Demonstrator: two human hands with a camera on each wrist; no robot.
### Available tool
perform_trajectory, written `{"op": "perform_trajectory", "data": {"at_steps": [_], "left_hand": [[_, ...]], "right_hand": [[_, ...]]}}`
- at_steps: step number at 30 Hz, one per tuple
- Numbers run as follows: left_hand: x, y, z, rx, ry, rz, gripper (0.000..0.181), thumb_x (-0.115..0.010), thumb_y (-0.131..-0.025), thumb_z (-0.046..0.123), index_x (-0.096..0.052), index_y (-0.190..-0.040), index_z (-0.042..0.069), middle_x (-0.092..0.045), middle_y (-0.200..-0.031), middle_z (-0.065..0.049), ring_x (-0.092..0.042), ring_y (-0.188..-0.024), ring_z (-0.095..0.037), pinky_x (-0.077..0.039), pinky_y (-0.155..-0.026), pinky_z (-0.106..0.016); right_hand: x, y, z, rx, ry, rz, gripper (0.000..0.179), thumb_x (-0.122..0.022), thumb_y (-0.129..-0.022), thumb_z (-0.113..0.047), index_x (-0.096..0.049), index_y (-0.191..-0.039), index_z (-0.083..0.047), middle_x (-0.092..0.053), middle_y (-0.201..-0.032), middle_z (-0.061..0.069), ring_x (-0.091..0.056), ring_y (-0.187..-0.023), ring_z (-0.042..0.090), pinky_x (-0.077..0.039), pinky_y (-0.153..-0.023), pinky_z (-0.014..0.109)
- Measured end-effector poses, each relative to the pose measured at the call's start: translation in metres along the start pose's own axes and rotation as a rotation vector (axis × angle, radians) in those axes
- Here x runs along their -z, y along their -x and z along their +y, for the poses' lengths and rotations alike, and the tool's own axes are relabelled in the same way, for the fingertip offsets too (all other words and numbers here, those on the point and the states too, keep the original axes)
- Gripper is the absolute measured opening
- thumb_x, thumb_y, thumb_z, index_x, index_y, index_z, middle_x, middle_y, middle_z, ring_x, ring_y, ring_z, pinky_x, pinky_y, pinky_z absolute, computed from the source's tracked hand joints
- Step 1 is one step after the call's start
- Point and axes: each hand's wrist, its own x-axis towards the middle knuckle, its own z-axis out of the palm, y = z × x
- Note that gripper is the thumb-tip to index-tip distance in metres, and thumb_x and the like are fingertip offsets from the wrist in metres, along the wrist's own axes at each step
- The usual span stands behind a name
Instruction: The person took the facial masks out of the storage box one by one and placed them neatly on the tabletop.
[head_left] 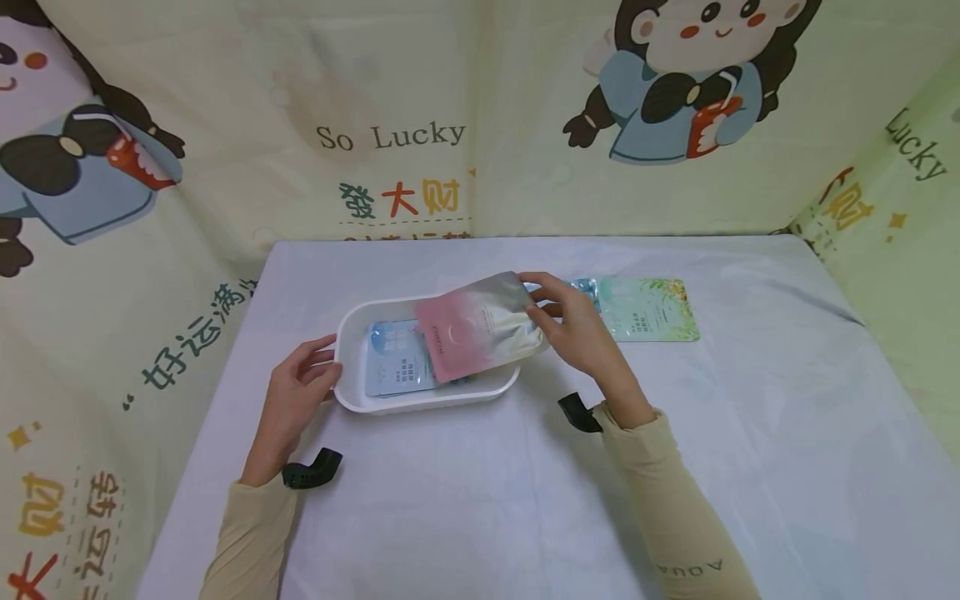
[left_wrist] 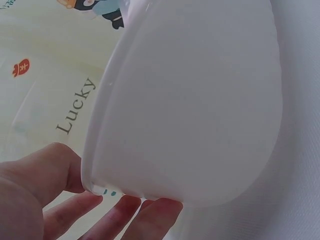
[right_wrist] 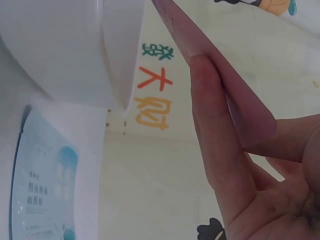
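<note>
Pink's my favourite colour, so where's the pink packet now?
In the head view, the right hand holds the pink packet above the right side of the white tray, partly hiding the blue packet inside.

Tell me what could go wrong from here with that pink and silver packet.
The right hand pinches the pink and silver packet at one end only, so it might slip or swing. From the head view, that end reaches past the rim of the white tray, so if released here, it could catch there. The other end overlaps the blue packet in the tray and may cover or nudge it.
</note>
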Motion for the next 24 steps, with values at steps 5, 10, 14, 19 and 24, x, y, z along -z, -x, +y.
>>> {"op": "perform_trajectory", "data": {"at_steps": [5, 10, 14, 19, 24], "left_hand": [[0.0, 0.001, 0.001, 0.002, 0.0, -0.001, 0.052, -0.06, -0.099, 0.027, -0.046, -0.148, 0.019, -0.058, -0.137, -0.014, -0.061, -0.117, -0.029, -0.056, -0.073, -0.02], [0.0, 0.001, 0.001, 0.008, -0.006, 0.003, 0.051, -0.06, -0.099, 0.027, -0.046, -0.148, 0.018, -0.058, -0.137, -0.014, -0.06, -0.118, -0.029, -0.056, -0.073, -0.019], [0.0, 0.001, 0.002, 0.017, -0.006, 0.009, 0.051, -0.06, -0.099, 0.025, -0.046, -0.148, 0.018, -0.057, -0.138, -0.015, -0.06, -0.119, -0.031, -0.055, -0.073, -0.019], [-0.001, 0.002, 0.003, 0.018, -0.002, 0.022, 0.051, -0.06, -0.098, 0.022, -0.048, -0.147, 0.017, -0.058, -0.136, -0.014, -0.062, -0.116, -0.029, -0.055, -0.071, -0.019], [-0.001, 0.002, 0.003, 0.005, -0.007, 0.014, 0.05, -0.06, -0.098, 0.022, -0.048, -0.146, 0.018, -0.059, -0.135, -0.014, -0.062, -0.114, -0.027, -0.056, -0.071, -0.02]], "right_hand": [[0.01, 0.006, 0.003, 0.018, 0.013, 0.012, 0.044, -0.057, -0.097, 0.001, -0.053, -0.14, -0.009, -0.065, -0.118, 0.02, -0.067, -0.105, 0.037, -0.055, -0.093, 0.048], [0.021, 0.01, 0.006, 0.015, 0.03, 0.029, 0.045, -0.057, -0.096, 0.002, -0.053, -0.14, -0.008, -0.064, -0.12, 0.021, -0.067, -0.105, 0.039, -0.055, -0.092, 0.049], [0.028, 0.012, 0.008, 0.002, 0.039, 0.035, 0.046, -0.057, -0.097, 0.002, -0.052, -0.141, -0.008, -0.064, -0.12, 0.023, -0.067, -0.104, 0.041, -0.055, -0.091, 0.051], [0.036, 0.016, 0.011, -0.018, 0.048, 0.047, 0.046, -0.057, -0.097, 0.001, -0.051, -0.142, -0.009, -0.063, -0.12, 0.023, -0.066, -0.105, 0.043, -0.054, -0.092, 0.052], [0.043, 0.021, 0.013, -0.044, 0.06, 0.057, 0.046, -0.057, -0.097, 0.0, -0.052, -0.142, -0.01, -0.062, -0.121, 0.023, -0.066, -0.105, 0.043, -0.054, -0.093, 0.053]]}}
